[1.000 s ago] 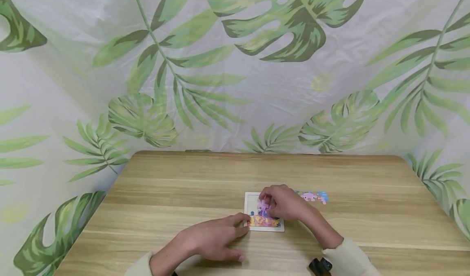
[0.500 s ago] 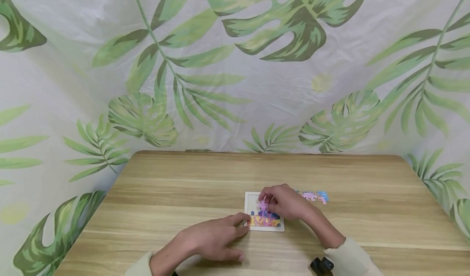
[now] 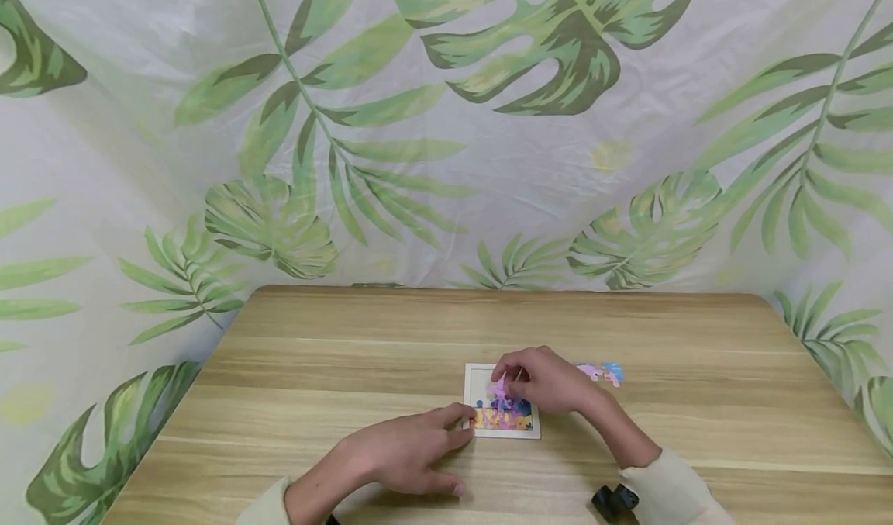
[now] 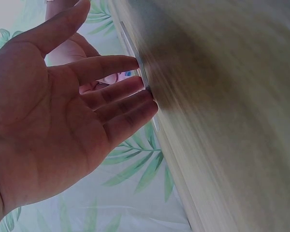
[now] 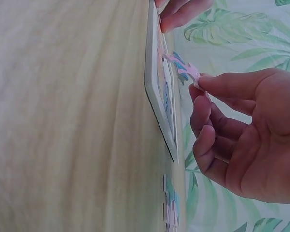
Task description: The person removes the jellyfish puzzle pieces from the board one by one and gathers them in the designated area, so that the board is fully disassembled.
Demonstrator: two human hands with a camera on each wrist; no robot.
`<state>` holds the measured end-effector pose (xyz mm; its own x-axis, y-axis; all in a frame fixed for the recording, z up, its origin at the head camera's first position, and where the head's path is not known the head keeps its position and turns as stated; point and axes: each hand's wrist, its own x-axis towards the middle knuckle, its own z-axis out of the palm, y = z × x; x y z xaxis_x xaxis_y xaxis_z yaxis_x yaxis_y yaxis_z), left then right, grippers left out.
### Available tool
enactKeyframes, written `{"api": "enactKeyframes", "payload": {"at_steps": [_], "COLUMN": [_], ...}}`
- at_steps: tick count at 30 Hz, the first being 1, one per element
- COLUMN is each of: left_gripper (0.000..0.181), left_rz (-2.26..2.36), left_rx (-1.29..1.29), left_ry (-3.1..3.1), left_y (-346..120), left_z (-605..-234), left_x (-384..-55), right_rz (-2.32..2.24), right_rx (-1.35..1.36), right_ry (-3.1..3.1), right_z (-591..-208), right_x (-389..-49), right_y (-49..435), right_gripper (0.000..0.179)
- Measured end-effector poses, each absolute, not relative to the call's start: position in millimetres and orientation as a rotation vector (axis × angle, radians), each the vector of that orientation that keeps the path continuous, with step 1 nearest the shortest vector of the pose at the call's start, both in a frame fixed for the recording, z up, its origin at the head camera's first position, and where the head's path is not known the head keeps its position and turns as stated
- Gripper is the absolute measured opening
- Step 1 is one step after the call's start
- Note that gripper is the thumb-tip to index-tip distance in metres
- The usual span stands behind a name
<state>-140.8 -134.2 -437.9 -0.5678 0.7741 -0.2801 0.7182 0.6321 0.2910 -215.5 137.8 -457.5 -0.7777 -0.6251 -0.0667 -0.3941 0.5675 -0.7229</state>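
Note:
A white-framed puzzle board (image 3: pixel 502 434) lies on the table, its lower rows filled with yellow, pink and dark blue pieces. Between thumb and index finger, my right hand (image 5: pixel 251 130) pinches a pink and blue puzzle piece (image 5: pixel 186 67), tilted over the board. In the head view that hand (image 3: pixel 547 381) covers the board's upper right part. My left hand (image 3: pixel 415 451) touches the board's left edge with nearly straight fingers. Seen in the left wrist view, the palm of the left hand (image 4: pixel 63 116) holds nothing.
Several loose puzzle pieces (image 3: pixel 610 373) lie on the wooden table (image 3: pixel 335 354) right of the board, partly hidden by my right hand. A black device (image 3: pixel 614 502) sits at my right wrist. Leaf-patterned cloth (image 3: pixel 432 160) hangs behind the table.
The puzzle piece in my right hand has tilted up from the board. The right hand has shifted slightly and covers more of the loose pieces. My left hand has stayed put.

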Motion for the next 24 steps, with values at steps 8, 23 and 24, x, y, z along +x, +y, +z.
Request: {"api": "enactKeyframes", "payload": {"at_steps": [8, 23, 24], "left_gripper": [0.07, 0.07, 0.07], "left_rz": [0.211, 0.218, 0.218], "left_rx": [1.182, 1.162, 1.162], "left_ry": [2.473, 2.471, 2.473], "left_y": [-134, -135, -135], "left_z": [-437, -438, -437], "left_x": [-141, -140, -140], "right_rz": [-1.066, -1.073, -1.074], "right_rx": [-0.83, -0.805, -0.803], "right_ry": [2.477, 2.501, 2.503], "right_z": [-455, -459, -459], "right_x": [-217, -217, -217], "right_y": [145, 169, 172], "right_gripper": [0.013, 0.014, 0.015]}}
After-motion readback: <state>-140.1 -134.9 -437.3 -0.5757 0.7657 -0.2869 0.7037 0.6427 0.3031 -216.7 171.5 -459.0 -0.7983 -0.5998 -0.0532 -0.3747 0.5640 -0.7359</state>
